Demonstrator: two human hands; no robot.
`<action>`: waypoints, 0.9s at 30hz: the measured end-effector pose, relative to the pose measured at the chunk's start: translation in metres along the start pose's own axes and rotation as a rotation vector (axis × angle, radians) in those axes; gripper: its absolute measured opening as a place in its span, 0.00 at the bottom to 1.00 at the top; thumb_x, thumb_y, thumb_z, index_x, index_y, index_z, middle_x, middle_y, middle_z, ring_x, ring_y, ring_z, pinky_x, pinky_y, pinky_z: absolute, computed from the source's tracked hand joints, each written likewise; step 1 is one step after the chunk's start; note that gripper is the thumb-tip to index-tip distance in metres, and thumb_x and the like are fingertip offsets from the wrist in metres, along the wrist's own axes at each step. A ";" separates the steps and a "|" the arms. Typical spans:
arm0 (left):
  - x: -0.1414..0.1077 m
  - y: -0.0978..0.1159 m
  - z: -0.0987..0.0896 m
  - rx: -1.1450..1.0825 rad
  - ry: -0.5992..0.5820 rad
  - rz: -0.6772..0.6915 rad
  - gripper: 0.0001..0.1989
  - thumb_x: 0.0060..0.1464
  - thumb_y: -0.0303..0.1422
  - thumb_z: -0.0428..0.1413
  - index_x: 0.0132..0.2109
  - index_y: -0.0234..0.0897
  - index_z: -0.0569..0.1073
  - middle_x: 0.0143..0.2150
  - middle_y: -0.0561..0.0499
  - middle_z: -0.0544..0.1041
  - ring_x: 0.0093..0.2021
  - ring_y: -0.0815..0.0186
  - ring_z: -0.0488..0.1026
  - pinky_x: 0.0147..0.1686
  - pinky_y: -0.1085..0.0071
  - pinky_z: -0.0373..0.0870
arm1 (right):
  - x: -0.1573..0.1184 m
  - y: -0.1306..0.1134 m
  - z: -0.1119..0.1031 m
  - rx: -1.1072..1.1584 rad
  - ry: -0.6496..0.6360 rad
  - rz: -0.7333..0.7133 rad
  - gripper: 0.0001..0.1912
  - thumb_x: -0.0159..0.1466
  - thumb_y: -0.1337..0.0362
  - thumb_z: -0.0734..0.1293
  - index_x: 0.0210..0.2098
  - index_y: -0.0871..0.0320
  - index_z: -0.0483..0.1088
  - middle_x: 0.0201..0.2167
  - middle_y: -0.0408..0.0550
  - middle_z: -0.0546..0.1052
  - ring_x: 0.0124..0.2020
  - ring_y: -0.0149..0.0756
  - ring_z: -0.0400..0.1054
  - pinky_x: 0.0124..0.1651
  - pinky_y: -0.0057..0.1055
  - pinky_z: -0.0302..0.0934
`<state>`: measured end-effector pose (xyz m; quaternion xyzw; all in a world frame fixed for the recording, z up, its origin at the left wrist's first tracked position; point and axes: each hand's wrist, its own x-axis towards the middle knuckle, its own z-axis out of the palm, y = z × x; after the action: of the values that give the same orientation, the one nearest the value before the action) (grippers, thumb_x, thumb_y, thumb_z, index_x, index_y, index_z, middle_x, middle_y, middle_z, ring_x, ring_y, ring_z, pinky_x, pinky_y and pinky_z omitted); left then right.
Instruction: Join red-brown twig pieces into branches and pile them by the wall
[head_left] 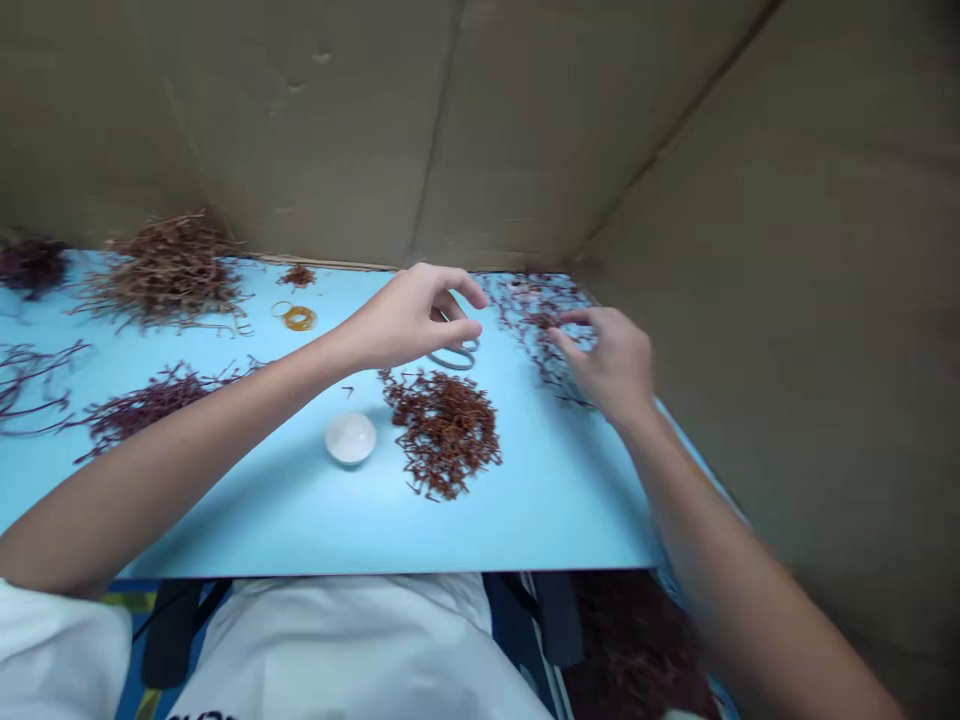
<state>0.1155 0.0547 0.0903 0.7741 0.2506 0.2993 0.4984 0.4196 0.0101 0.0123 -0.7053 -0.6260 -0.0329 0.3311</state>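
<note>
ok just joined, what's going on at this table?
A person is working with stringy plant-like material on a blue table. The right hand is at the dark scattered strands; whether it grips one isn't clear. The left hand, fingers apart, is by the scissor handles. A reddish-brown pile lies beside a small white bowl.

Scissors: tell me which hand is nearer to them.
Left. The left hand is over the scissors, partly hiding them; the right hand is farther off, to their right, by the dark twigs.
</note>
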 end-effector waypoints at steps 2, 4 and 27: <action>-0.030 -0.002 -0.023 0.142 0.072 0.051 0.10 0.57 0.27 0.64 0.47 0.34 0.80 0.33 0.47 0.83 0.32 0.63 0.81 0.33 0.69 0.74 | -0.005 -0.021 0.004 0.021 0.054 -0.109 0.07 0.68 0.60 0.71 0.43 0.54 0.77 0.45 0.57 0.82 0.48 0.53 0.76 0.56 0.51 0.67; -0.060 -0.010 -0.043 0.293 0.172 0.063 0.10 0.56 0.26 0.62 0.46 0.35 0.80 0.30 0.52 0.80 0.28 0.68 0.76 0.29 0.72 0.68 | -0.013 -0.049 0.010 0.058 0.019 -0.235 0.08 0.67 0.60 0.71 0.46 0.53 0.76 0.42 0.53 0.81 0.40 0.46 0.76 0.48 0.44 0.69; -0.186 -0.092 -0.149 0.898 0.074 -0.183 0.17 0.68 0.38 0.60 0.59 0.37 0.76 0.59 0.44 0.82 0.58 0.53 0.78 0.57 0.59 0.71 | -0.006 -0.259 0.166 0.017 -0.665 -0.884 0.14 0.76 0.64 0.64 0.59 0.54 0.72 0.54 0.54 0.80 0.48 0.41 0.75 0.43 0.33 0.63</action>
<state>-0.1282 0.0547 0.0139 0.8769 0.4404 0.1431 0.1287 0.1225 0.0886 -0.0094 -0.3448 -0.9336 0.0609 0.0758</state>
